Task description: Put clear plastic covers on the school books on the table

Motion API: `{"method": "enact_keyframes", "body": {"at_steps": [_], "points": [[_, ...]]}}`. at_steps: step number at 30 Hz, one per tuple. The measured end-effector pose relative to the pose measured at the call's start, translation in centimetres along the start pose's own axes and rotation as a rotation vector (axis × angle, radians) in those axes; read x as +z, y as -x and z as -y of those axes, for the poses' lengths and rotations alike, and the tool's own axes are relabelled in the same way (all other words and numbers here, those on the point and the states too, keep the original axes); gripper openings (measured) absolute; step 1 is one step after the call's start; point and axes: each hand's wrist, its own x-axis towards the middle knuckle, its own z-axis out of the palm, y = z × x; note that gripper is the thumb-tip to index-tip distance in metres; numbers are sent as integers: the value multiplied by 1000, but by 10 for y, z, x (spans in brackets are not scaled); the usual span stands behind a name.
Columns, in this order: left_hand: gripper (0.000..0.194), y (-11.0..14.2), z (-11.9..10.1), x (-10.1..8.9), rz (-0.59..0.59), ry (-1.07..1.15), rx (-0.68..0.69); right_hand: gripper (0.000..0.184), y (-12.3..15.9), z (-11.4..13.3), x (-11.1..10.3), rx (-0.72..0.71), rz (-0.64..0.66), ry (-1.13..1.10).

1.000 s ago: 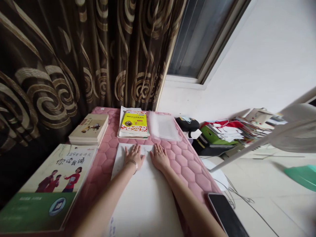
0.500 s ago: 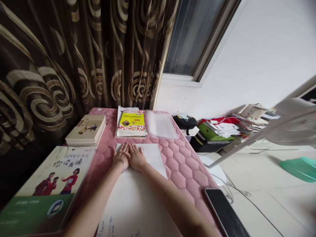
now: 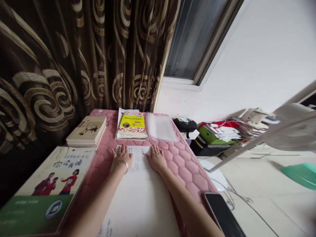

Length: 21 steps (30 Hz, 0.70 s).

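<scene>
A long white sheet of paper (image 3: 138, 197) with printed lines near its far end and blue handwriting at the near end lies flat in front of me. My left hand (image 3: 122, 158) rests palm down on its far left corner, fingers spread, a silver bracelet on the wrist. On the far right corner my right hand (image 3: 157, 158) lies flat too, fingers stretched forward. Just beyond the paper are a yellow-and-white book (image 3: 132, 125) on other papers and a stack of clear plastic sleeves (image 3: 163, 127).
The table has a pink quilted cover (image 3: 195, 174). At left lie a large green-and-white book (image 3: 49, 187) and a stack of beige books (image 3: 86, 130). A phone (image 3: 223, 214) sits on the right edge. Beyond it stands a white fan (image 3: 291, 131); papers (image 3: 224, 131) are piled by the wall.
Half a second ago both hands were together at the far middle of the paper. They have since moved apart to its left and right edges, as they were nearly a second ago.
</scene>
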Motion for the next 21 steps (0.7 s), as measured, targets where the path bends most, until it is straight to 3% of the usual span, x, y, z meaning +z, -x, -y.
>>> {"method": "enact_keyframes", "body": {"at_steps": [2,5,8,10,16,19,21], "points": [[58,2,-21,-3,19,36,10,68,-1,1,1,-6,3,7],[55,4,-53,-1,60,113,228,67,-2,1,2,-10,2,31],[54,5,-63,5,57,131,286,66,-3,1,3,-16,6,43],[54,6,-53,8,25,125,264,68,-3,1,3,-15,6,36],[58,-1,11,4,-2,28,107,67,-3,6,-6,20,47,30],[58,-4,22,2,15,6,116,63,-2,24,-12,73,35,55],[57,-4,21,4,5,-7,109,59,-1,45,-13,27,1,53]]}}
